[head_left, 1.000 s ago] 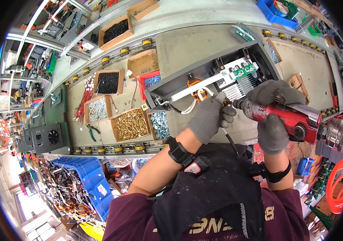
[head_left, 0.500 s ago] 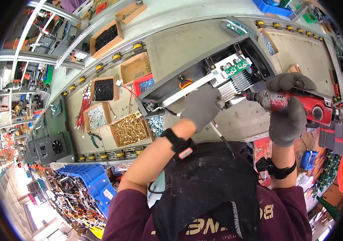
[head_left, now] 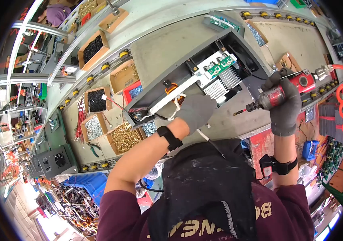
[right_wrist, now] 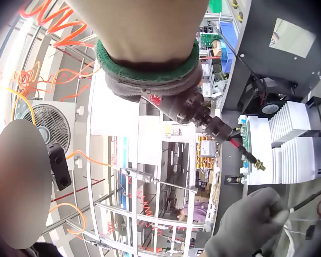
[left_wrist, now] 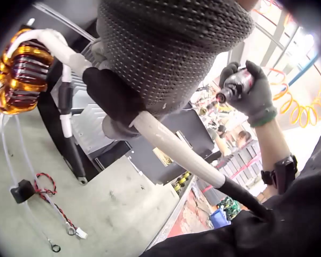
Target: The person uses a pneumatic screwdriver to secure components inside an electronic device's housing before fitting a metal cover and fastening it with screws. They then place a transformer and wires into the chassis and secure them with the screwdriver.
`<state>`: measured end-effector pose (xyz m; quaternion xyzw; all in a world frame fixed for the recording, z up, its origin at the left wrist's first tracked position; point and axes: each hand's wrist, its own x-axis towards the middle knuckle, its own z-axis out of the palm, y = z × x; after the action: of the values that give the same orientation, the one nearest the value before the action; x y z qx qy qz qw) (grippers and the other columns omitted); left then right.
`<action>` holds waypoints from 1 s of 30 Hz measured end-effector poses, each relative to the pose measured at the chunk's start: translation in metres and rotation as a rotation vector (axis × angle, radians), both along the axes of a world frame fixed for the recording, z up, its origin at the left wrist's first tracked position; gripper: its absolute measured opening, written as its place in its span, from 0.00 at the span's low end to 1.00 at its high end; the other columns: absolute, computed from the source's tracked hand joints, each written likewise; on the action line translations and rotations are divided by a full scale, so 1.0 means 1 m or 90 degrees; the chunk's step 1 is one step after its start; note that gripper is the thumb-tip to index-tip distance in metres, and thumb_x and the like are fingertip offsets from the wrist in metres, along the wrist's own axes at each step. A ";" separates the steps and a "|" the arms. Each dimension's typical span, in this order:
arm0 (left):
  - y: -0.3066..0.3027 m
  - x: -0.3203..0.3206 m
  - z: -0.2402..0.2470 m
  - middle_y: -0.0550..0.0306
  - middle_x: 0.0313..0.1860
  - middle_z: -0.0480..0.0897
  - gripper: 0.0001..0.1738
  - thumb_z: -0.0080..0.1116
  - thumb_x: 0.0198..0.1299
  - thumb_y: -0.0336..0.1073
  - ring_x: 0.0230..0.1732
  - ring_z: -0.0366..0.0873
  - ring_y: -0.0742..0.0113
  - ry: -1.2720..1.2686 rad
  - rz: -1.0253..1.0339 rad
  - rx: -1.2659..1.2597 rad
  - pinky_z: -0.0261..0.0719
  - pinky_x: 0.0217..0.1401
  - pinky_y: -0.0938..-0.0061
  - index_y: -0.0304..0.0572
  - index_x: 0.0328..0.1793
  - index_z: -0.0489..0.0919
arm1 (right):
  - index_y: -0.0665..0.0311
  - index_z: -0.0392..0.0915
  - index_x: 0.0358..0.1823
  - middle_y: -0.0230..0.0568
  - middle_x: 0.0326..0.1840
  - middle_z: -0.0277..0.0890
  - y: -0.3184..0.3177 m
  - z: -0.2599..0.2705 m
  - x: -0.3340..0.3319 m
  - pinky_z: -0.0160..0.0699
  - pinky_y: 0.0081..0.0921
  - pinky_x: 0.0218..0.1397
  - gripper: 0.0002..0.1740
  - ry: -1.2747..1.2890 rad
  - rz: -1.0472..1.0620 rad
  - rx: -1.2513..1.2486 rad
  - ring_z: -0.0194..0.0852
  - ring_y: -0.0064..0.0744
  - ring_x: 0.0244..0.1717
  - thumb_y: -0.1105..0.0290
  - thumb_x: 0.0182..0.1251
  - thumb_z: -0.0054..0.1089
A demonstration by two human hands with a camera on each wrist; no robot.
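My gloved left hand [head_left: 199,112] is over the near side of a dark metal case [head_left: 167,76], beside its white heatsink fins [head_left: 216,91]. Its fingers pinch a white cable [left_wrist: 171,147] with black sleeving. In the right wrist view, a black cable end [right_wrist: 307,201] sticks out past the left fingertips. My gloved right hand [head_left: 286,106] grips a red air screwdriver [head_left: 271,97], apart from the case, its bit pointing left. A brass-coloured screw [right_wrist: 260,166] sits on the bit tip. Inside the case are a copper coil [left_wrist: 24,72] and a green circuit board [head_left: 221,66].
Cardboard boxes of brass-coloured screws [head_left: 125,137], silver screws [head_left: 94,127] and black parts [head_left: 97,100] stand left of the case. Green-handled pliers [head_left: 95,150] lie near the front edge. A coiled orange air hose [head_left: 342,102] hangs at the right. Another circuit board [head_left: 221,22] lies behind the case.
My left hand has left the driver's bit and moved to the cable by the heatsink. The right hand has drawn the screwdriver to the right, away from the left hand. The head view has shifted.
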<state>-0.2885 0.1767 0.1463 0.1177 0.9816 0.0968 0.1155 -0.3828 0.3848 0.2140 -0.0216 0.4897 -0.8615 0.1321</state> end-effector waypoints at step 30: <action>-0.027 -0.002 0.009 0.63 0.36 0.77 0.08 0.59 0.50 0.37 0.41 0.78 0.63 0.031 -0.127 0.023 0.77 0.39 0.67 0.50 0.37 0.80 | 0.67 0.73 0.40 0.40 0.34 0.76 0.007 -0.040 -0.028 0.80 0.33 0.38 0.09 -0.189 -0.070 -0.018 0.77 0.33 0.32 0.68 0.64 0.53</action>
<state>-0.2904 0.1493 0.1554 0.2189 0.9657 0.0994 0.0983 -0.4106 0.3917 0.1743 0.1312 0.4529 -0.8681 0.1553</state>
